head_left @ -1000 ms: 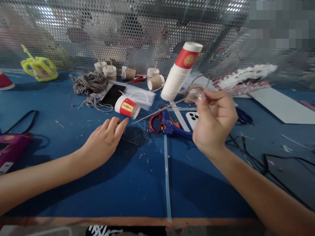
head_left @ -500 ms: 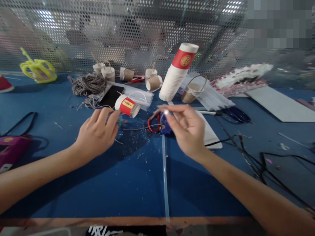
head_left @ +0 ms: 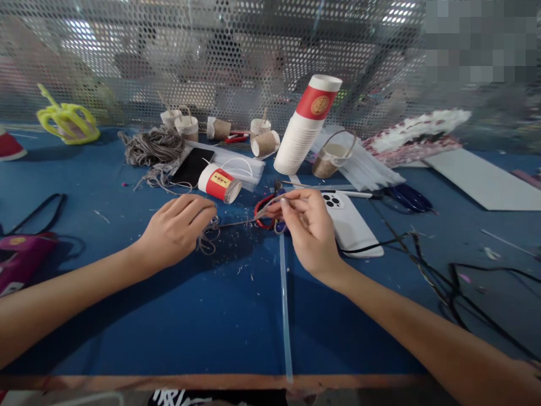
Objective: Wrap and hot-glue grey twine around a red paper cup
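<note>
Thin grey cord stretches between the two hands. My right hand pinches one part of it between thumb and fingers, above red-and-blue handles lying on the table. My left hand is closed over the cord's loose loops, which spill out beside its fingertips. Just beyond the left hand, a red and white paper cup lies on its side with grey cord around its rim end. A clear glue stick runs from the handles toward the table's front edge.
Behind are a grey cord bundle, a black phone, small cups and a leaning stack of paper cups. A white phone and black cables lie right; a purple object lies left.
My right hand has moved slightly left and down, uncovering the white phone's cameras. My left hand has shifted slightly right, and cord loops now show beside its fingers.
</note>
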Motion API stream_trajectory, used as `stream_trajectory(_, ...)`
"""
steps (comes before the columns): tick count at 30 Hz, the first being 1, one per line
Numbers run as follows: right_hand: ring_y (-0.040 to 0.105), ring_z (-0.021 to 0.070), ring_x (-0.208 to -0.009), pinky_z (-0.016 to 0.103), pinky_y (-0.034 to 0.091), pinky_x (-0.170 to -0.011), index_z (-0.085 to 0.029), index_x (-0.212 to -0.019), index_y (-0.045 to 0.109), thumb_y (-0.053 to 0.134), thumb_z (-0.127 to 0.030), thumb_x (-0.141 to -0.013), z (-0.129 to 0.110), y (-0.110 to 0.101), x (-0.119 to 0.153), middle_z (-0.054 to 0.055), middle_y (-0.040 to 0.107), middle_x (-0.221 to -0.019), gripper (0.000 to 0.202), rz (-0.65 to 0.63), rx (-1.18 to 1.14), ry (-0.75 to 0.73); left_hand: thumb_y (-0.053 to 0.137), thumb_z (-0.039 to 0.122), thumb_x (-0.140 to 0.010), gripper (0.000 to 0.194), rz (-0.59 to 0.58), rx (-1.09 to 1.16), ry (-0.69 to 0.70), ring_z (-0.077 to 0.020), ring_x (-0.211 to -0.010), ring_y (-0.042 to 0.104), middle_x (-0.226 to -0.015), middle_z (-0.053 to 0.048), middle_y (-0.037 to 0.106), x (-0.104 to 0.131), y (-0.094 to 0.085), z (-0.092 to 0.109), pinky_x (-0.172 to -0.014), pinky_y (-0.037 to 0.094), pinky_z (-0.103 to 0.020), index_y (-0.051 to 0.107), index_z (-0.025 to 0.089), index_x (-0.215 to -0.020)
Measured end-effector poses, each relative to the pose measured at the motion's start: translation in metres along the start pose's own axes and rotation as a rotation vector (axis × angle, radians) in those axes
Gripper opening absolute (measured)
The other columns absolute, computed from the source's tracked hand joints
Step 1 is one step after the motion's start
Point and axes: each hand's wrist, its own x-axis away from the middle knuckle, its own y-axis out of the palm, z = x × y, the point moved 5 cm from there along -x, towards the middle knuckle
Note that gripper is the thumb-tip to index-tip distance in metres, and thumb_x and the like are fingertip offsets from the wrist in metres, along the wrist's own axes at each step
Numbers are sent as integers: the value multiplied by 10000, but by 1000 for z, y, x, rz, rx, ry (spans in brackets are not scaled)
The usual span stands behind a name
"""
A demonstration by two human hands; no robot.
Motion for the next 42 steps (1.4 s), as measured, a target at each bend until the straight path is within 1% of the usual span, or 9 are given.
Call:
stream_trajectory(5,691,125,-723,302,592,-724,-197,-1031,432,482,-266,-927,7,9,4,8,628,-805,134,-120,-14,86,330,-62,-703,431,-295,482,10,-148,-951,602,-982,-38,652,0,10,10,-866,514,-286,596,177,-944)
stream_trajectory(12,639,227,-1107,431,545,-943,-133,-1185,536,385,-144,-952,-1,32,26,152,666,-1154,277,-492,489,-200,361,22,-768,277,-293,365,6,-152,-782,583,-803,-39,638,-1,11,6,-728,500,-270,602,155,-796)
stream_trajectory(15,571,247,-1226,447,519,-1005,-70,-1258,533,353,-89,-944,0,38,34,192,618,-1276,363,-579,600,-302,359,51,-749,258,-329,159,-79,-144,-658,572,-646,-16,591,-2,11,-3,-603,459,-255,553,173,-632)
stream_trajectory(19,616,273,-1170,465,567,-940,-4,-1283,530,333,-78,-939,6,35,30,222,644,-1233,403,-465,677,-255,419,186,-807,230,-506,-342,-400,-213,-687,643,-681,-71,637,1,7,-26,-525,444,-279,578,164,-643)
stream_trajectory(23,583,287,-1219,486,560,-950,3,-1299,525,322,-51,-918,12,37,31,236,612,-1282,435,-449,747,-304,384,181,-823,236,-501,-490,-528,-291,-662,662,-746,-158,659,6,-6,-42,-461,449,-326,591,119,-728)
stream_trajectory(29,584,269,-1219,467,542,-967,-13,-1259,557,322,-93,-933,13,38,33,218,630,-1265,410,-440,775,-381,473,323,-744,179,-549,-454,-431,-233,-446,571,-555,-43,548,36,-16,-64,-449,480,-390,519,178,-650)
stream_trajectory(33,666,234,-1069,414,574,-908,-18,-1211,594,359,-146,-937,3,31,28,184,700,-1133,384,-350,662,-336,495,476,-690,283,-462,-350,-213,-248,-551,611,-621,-43,566,48,-30,-60,-540,525,-415,553,199,-697)
stream_trajectory(37,650,235,-1092,425,559,-936,-26,-1192,621,377,-161,-932,1,34,30,179,690,-1167,382,-389,673,-424,527,349,-735,251,-424,-402,-36,-316,-850,665,-993,-172,664,24,-29,-36,-641,555,-402,616,141,-843)
stream_trajectory(42,569,261,-1230,455,516,-1006,-38,-1177,659,388,-168,-933,3,38,33,206,616,-1291,387,-443,817,-561,484,65,-785,665,-344,-402,69,-362,-1412,313,-1531,-220,287,-34,5,-14,-1102,332,-541,316,95,-1428)
